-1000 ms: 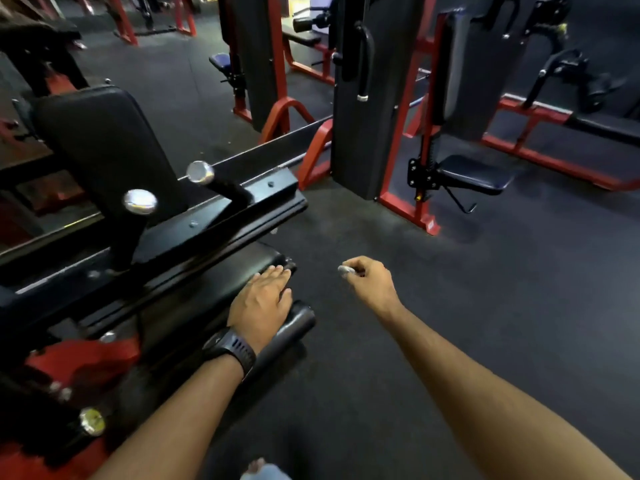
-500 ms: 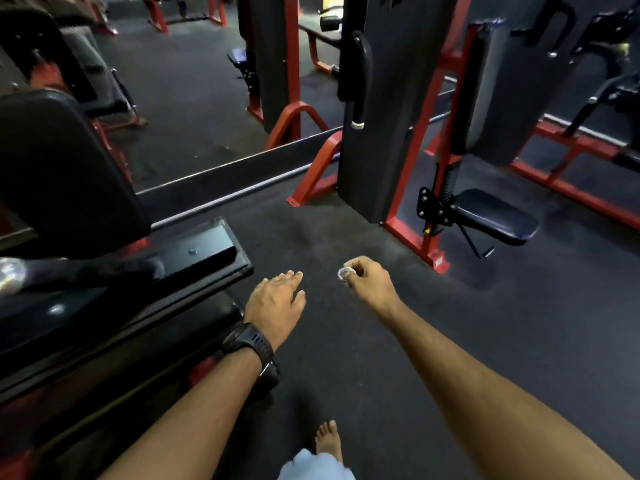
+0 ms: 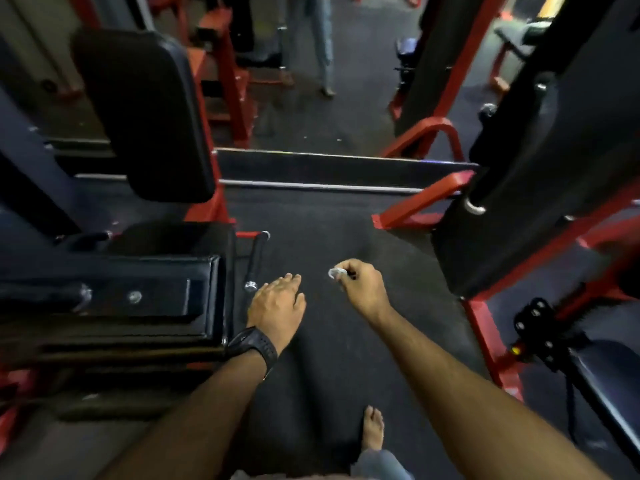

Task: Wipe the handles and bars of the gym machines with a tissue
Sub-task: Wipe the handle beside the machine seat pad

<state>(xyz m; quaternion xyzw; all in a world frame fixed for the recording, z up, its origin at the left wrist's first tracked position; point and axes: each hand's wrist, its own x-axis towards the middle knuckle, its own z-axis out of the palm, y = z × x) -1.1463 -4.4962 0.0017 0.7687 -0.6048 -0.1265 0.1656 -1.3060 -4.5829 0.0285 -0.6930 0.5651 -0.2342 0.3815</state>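
My right hand (image 3: 360, 287) hangs over the dark floor and pinches a small crumpled tissue (image 3: 336, 273) at its fingertips. My left hand (image 3: 277, 306), with a black watch on the wrist, is stretched flat with relaxed fingers and holds nothing. Its fingertips are just right of the chrome end of a short black handle bar (image 3: 255, 261) that juts from the black and red machine (image 3: 145, 292) on my left. Whether the fingers touch the bar is unclear. A second chrome-tipped handle (image 3: 81, 296) shows on that machine's near side.
A black back pad (image 3: 145, 112) stands upright at the left. A black weight-stack machine with red frame (image 3: 519, 188) fills the right, its seat (image 3: 609, 382) at lower right. A mirror (image 3: 329, 81) ahead reflects a standing person. My bare foot (image 3: 373, 427) is on the floor.
My view has swung left and forward along the machine. My left hand left the padded roller and now hovers by the short handle bar. My right hand still holds the tissue.
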